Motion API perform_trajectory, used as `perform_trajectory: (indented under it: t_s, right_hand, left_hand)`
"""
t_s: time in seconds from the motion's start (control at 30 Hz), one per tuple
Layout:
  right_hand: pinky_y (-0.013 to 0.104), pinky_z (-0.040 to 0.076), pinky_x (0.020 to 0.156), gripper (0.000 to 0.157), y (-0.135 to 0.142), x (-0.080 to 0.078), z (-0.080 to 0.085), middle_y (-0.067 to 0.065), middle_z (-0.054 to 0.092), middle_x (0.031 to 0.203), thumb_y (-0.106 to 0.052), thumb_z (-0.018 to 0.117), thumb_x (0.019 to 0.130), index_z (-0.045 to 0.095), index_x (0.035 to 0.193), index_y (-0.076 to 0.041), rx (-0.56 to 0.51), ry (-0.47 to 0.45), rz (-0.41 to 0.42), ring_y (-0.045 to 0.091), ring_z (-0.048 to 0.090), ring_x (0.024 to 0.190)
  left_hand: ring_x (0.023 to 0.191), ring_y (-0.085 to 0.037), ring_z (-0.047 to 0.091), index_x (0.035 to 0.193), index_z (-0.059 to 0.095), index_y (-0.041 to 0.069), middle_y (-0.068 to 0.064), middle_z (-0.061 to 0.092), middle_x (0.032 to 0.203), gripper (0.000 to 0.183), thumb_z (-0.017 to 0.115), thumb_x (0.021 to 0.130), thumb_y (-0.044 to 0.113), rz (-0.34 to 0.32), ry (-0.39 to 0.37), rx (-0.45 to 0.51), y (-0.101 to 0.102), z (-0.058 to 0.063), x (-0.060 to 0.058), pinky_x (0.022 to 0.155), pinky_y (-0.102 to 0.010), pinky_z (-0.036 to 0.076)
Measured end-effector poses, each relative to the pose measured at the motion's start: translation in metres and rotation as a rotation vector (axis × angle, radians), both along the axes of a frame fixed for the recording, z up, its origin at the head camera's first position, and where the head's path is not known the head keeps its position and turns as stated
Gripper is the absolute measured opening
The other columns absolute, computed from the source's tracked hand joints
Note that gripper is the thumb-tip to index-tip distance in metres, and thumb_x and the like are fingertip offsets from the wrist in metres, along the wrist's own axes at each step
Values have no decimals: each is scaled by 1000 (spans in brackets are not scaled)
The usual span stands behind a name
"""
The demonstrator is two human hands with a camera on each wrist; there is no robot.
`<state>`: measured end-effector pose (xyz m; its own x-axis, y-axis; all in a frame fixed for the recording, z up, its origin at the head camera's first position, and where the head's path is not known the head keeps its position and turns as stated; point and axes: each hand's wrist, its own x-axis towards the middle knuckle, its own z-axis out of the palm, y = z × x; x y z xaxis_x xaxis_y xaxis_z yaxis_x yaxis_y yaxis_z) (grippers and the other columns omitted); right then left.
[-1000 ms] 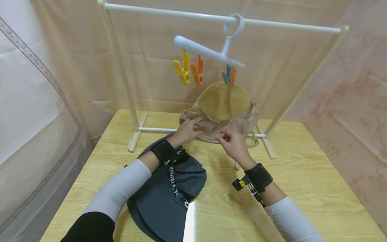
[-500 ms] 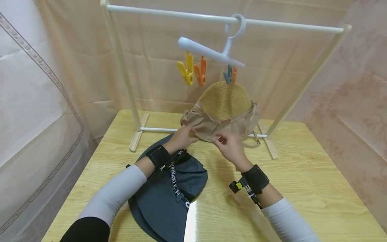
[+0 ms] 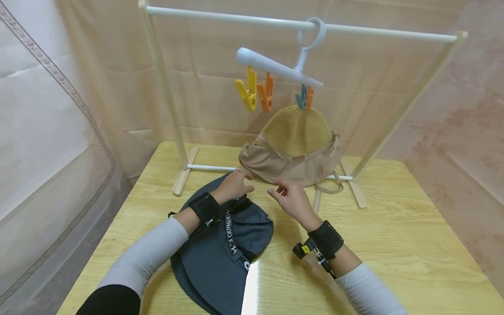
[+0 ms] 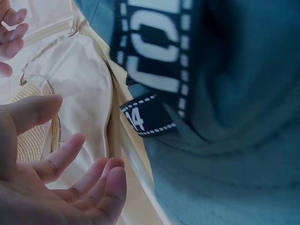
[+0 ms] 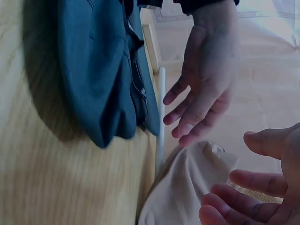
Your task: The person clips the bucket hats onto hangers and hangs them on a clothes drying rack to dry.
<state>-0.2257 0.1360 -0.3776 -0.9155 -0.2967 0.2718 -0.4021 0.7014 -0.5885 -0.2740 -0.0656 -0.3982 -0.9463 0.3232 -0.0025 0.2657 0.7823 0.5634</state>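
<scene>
A beige sun hat with a woven straw crown [image 3: 296, 131] hangs from the hanger by a blue clothespin [image 3: 301, 97] and an orange clothespin [image 3: 309, 98]. Just in front of its brim, my left hand [image 3: 233, 186] hovers with relaxed fingers and holds nothing. Facing it is my right hand [image 3: 292, 202], also bare of any object, its fingers loosely bent. Under the left wrist lies a dark grey-blue hat [image 3: 214, 267] with a lettered black band [image 3: 231, 236]. The left wrist view shows this dark hat [image 4: 234, 140] close up, beside the spread fingers [image 4: 110, 192].
A white hanger [image 3: 275, 70] hooks over the rack's top rail [image 3: 236, 17]. On its left side hang a yellow clothespin [image 3: 249, 89] and another orange clothespin [image 3: 265, 92]. The rack's lower bar [image 3: 212, 168] runs behind the hands, above the wooden table [image 3: 393, 245].
Both hands have drawn back from the beige hat toward the person, the right one also slightly left. The beige hat stays hanging; the whole scene shifts a little right in the view.
</scene>
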Motion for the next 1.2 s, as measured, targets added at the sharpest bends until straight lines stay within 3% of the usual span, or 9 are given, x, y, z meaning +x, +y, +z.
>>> perform_trajectory:
  t_s: [0.3,0.5,0.7,1.0,1.2]
  right_hand:
    - [36,50,59,36,-6,5,-4,10,66,83,-30,62,88,64,112,-4,14,-32,-11,20,58,70]
    - [37,51,62,35,-11,6,-5,12,66,86,-30,64,87,64,110,-4,25,-38,20,20,58,71]
    - [38,50,62,34,-15,7,-8,12,66,87,-30,66,86,65,109,-5,27,-33,12,20,59,71]
    - [32,48,58,38,-26,17,-23,11,63,87,-32,67,85,65,110,-3,68,-131,64,15,56,66]
    - [31,47,59,39,-32,20,-27,10,63,85,-33,70,81,66,107,-3,117,-116,121,15,54,67]
  left_hand:
    - [96,-30,54,116,59,6,-18,53,116,39,66,85,28,30,-26,-48,-8,-5,6,84,-44,48]
    - [107,-36,51,117,59,6,-22,49,127,42,67,84,31,42,-47,-65,-12,-7,6,90,-49,45]
    - [102,-32,51,115,60,5,-18,55,115,41,68,84,30,40,-50,-89,-18,-8,8,87,-47,46]
    - [99,-29,52,112,60,5,-16,57,111,44,71,80,33,56,-84,-139,-24,-15,12,84,-45,47]
    - [98,-28,51,112,60,5,-15,56,109,46,72,79,35,72,-94,-168,-27,-13,10,84,-44,46]
